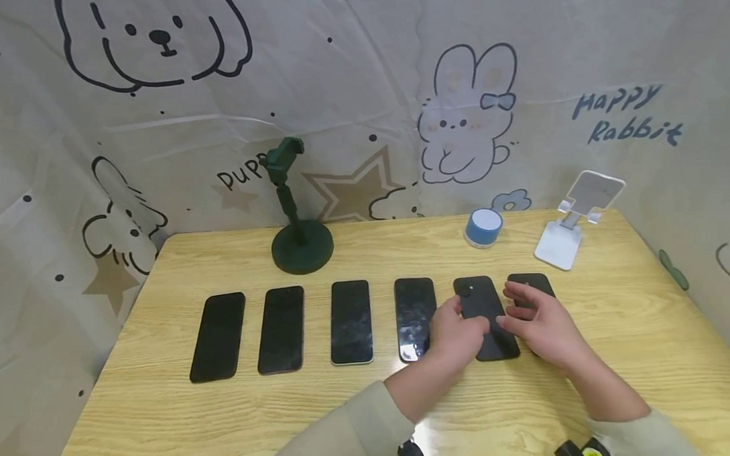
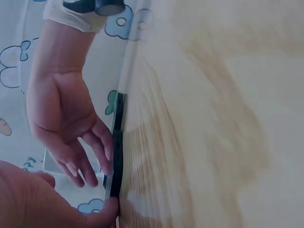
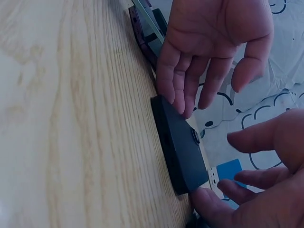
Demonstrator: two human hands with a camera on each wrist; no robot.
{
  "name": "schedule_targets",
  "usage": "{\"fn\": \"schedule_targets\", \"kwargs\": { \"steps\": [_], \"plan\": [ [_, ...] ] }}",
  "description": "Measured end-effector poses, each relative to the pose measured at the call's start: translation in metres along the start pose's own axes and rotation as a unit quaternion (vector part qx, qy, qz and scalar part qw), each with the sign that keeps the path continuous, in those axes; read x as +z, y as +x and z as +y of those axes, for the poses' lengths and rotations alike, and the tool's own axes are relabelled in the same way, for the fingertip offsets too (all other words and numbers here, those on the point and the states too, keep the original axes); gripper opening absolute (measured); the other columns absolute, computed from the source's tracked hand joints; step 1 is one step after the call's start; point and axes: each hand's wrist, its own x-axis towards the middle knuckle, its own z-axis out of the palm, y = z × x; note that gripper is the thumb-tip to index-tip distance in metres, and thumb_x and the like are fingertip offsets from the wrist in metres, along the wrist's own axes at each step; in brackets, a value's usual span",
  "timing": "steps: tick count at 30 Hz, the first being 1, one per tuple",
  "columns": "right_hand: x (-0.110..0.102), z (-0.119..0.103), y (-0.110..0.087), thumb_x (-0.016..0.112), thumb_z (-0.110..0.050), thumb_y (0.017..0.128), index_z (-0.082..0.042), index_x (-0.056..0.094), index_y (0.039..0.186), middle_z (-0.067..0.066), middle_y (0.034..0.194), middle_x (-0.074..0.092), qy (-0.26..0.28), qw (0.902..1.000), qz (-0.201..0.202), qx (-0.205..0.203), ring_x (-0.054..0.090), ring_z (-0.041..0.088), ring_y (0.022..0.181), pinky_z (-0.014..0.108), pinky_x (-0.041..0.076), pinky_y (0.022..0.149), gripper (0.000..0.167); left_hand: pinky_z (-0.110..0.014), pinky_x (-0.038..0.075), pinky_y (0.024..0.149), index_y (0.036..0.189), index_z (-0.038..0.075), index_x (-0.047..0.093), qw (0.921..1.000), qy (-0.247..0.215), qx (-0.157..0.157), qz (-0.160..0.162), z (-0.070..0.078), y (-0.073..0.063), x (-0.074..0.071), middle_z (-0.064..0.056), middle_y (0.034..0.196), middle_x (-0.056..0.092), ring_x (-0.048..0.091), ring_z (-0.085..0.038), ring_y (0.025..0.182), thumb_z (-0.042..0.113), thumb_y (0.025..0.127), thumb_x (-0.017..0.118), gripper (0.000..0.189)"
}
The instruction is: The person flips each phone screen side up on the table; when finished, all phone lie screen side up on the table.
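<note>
A black phone (image 1: 483, 302) lies back up on the table, its camera bump at the upper left. My left hand (image 1: 456, 332) is at its left side, with the thumb over the phone's back. At the right edge is my right hand (image 1: 543, 326), thumb and fingers spread apart, partly covering another dark phone (image 1: 536, 281). Seen from the right wrist, fingertips of both hands come right up to opposite edges of the black phone (image 3: 178, 147), and neither hand curls round it. A glossy phone (image 1: 415, 307) lies just left of my left hand.
Farther left in the row are three dark phones, the nearest a phone with a pale rim (image 1: 351, 322). Behind stand a green phone stand (image 1: 302, 247), a small blue and white cylinder (image 1: 484, 227) and a white folding stand (image 1: 560, 243). A printed cloth (image 1: 348, 88) hangs at the table's back.
</note>
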Motion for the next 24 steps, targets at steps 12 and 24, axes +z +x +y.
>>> {"fn": "schedule_targets", "kwargs": {
  "steps": [12,24],
  "plan": [
    [0.006,0.002,0.003,0.070,0.010,0.086,0.013,0.042,0.143,0.034,0.140,0.046,0.052,0.9979,0.009,0.036,0.060,0.040,0.114,0.025,0.054,0.082,0.064,-0.037,0.052,0.088,0.131,-0.004,0.059,0.9938,-0.100,-0.014,0.048,-0.006,0.002,0.004,-0.007,0.113,0.062,0.058,-0.024,0.104,-0.022,0.067,0.058,0.066],
    [0.014,0.003,-0.004,0.073,-0.010,0.093,0.004,0.045,0.146,0.027,0.145,0.044,0.134,0.9891,0.035,0.049,0.058,0.028,0.117,0.019,0.051,0.082,0.062,-0.037,0.055,0.080,0.118,0.001,0.065,0.9860,-0.163,0.005,-0.035,0.000,0.008,-0.005,-0.007,0.100,0.063,0.063,-0.023,0.094,-0.024,0.066,0.063,0.058]
  ]
}}
